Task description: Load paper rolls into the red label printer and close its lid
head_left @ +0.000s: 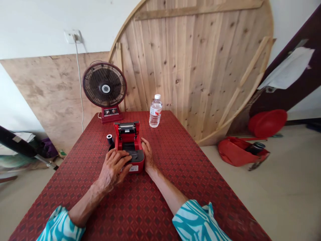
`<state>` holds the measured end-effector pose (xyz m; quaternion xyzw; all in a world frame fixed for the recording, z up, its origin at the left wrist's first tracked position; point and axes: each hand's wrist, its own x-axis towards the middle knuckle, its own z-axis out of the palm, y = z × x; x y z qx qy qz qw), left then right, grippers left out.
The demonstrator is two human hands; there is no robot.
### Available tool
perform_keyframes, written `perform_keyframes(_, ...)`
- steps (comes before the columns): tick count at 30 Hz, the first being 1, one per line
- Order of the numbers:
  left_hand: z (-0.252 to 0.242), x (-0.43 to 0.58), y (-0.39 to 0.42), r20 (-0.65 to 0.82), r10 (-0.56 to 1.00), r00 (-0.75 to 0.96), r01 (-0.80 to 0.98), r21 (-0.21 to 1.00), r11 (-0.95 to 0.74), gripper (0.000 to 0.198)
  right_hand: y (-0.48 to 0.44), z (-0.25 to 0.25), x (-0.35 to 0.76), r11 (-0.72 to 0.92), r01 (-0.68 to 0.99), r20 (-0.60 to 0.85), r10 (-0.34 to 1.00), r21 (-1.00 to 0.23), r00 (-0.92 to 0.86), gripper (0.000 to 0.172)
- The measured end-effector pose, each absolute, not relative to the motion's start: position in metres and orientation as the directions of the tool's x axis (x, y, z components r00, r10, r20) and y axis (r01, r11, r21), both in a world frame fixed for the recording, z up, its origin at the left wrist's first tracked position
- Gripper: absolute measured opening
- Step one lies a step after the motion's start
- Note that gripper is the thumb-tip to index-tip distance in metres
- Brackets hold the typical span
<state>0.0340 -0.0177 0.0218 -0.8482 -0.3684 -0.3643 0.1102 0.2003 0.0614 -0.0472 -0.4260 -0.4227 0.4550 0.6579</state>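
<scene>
A small red printer (129, 144) with its lid raised sits in the middle of the red patterned table (175, 157). My left hand (114, 166) lies over its front left corner, fingers curled onto the dark top panel. My right hand (147, 154) presses flat against the printer's right side, fingers together. A small black roll with a white core (109, 139) stands just left of the printer, close to my left hand.
A dark red table fan (105, 88) stands at the table's far left, its cord running up to a wall socket (72, 36). A clear water bottle (155, 111) stands behind the printer. A round wooden tabletop (200, 60) leans on the wall. Red basins (267, 123) lie on the floor right.
</scene>
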Motion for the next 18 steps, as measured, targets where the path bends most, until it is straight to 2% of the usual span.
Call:
perform_keyframes(3, 0.016, 0.033, -0.018, 0.725, 0.512, 0.461, 0.697, 0.062, -0.715, 0.02, 0.083, -0.025, 0.205, 0.255, -0.239, 0.185, 0.942, -0.937, 0.281, 0.049)
perform_keyframes(5, 0.016, 0.031, -0.017, 0.738, 0.496, 0.457, 0.696, 0.051, -0.716, 0.02, 0.099, -0.003, 0.208, 0.272, -0.241, 0.217, 0.949, -0.932, 0.23, 0.053)
perform_keyframes(10, 0.015, 0.029, -0.019, 0.746, 0.494, 0.447, 0.702, 0.05, -0.711, 0.023, 0.107, 0.035, 0.212, 0.29, -0.218, 0.267, 0.955, -0.932, 0.131, 0.044)
perform_keyframes(15, 0.012, 0.029, -0.02, 0.736, 0.523, 0.429, 0.719, 0.073, -0.692, 0.025, 0.07, 0.021, 0.218, 0.364, -0.049, 0.349, 0.918, -0.93, 0.188, 0.031)
perform_keyframes(18, 0.012, 0.031, -0.021, 0.75, 0.516, 0.413, 0.717, 0.081, -0.693, 0.024, 0.05, 0.004, 0.22, 0.341, -0.04, 0.329, 0.927, -0.939, 0.178, 0.024)
